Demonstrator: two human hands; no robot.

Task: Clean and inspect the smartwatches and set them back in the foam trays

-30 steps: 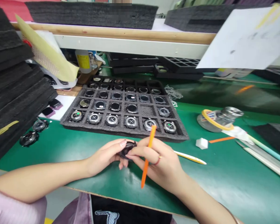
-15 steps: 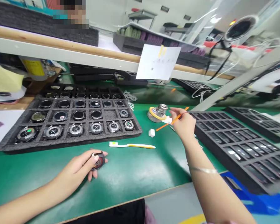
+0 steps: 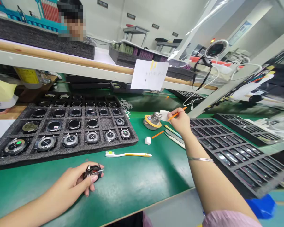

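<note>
My left hand (image 3: 73, 179) is low on the green bench mat (image 3: 132, 179), shut around a dark round smartwatch body (image 3: 92, 172) with a small metal tool or pin at its edge. My right hand (image 3: 181, 121) pinches an orange plastic pry stick (image 3: 177, 114) farther up the bench. It is next to a white wipe (image 3: 164, 115) and a metal-topped glass jar with a yellow ring (image 3: 152, 121). A dark foam tray (image 3: 61, 156) holds rows of watch bodies, some face up and some back up, to the left.
A toothbrush (image 3: 127, 154), a white cube (image 3: 148, 140), a loose orange stick (image 3: 158, 134) and several slim tools (image 3: 172, 136) lie on the mat. A black slotted tray (image 3: 239, 160) is at right. A shelf (image 3: 61, 55) spans the back, with a person (image 3: 71, 23) beyond it.
My view has swung right and up. My right hand has moved away from the left, carrying the orange stick toward the jar. My left hand still grips the watch body.
</note>
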